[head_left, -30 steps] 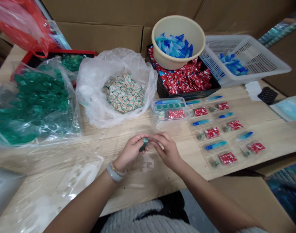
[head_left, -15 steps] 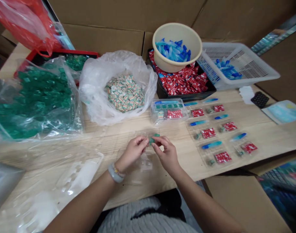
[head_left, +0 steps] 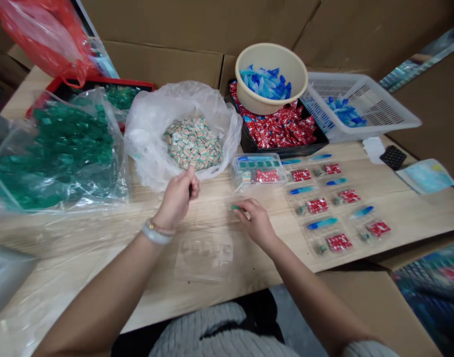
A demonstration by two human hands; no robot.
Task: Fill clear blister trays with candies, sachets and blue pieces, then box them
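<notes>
My right hand (head_left: 255, 222) pinches a small green translucent piece (head_left: 235, 207) between thumb and fingertips, low over the table. Curled in on itself, my left hand (head_left: 178, 197) is by the front edge of a white plastic bag (head_left: 145, 119) filled with small striped pieces (head_left: 193, 144); anything inside its fingers is hidden. A clear moulded tray (head_left: 204, 260) lies on the wood between my forearms. Just beyond my right hand stands a clear box (head_left: 258, 171) with green squares, a red packet and a blue stick in its compartments.
At left, a clear bag (head_left: 56, 153) bulges with green pieces. Filled trays with red packets (head_left: 339, 242) sit in rows at right. Behind them are a cream bowl (head_left: 245, 99) of blue sticks, a black bin (head_left: 282, 148) of red packets and a white basket (head_left: 394, 130).
My hands have come apart. The left moved up and left toward the bag of striped pieces, while the right stayed near its place with the green piece.
</notes>
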